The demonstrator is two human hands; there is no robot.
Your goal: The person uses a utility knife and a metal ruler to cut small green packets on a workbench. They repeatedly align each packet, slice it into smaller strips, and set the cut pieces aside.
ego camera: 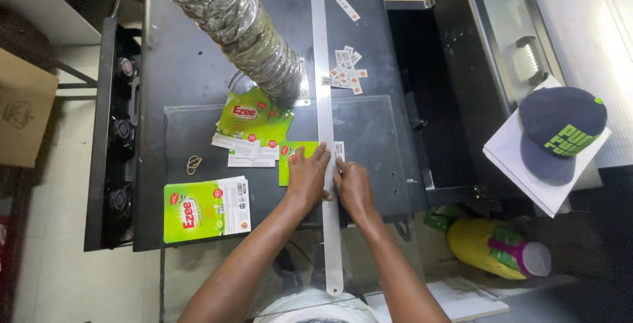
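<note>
Label (297,161) half-hidden under hands (330,181)

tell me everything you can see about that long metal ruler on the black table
The long metal ruler is a thin, flat, silvery strip with a rounded near end, lying lengthwise across the black table and overhanging its near edge. The left hand presses it over a green label sheet; the right hand touches its other side.

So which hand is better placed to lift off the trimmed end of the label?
Probably the right hand: it lies right of the long metal ruler, beside the label's white end. The left hand presses label and ruler.
</note>
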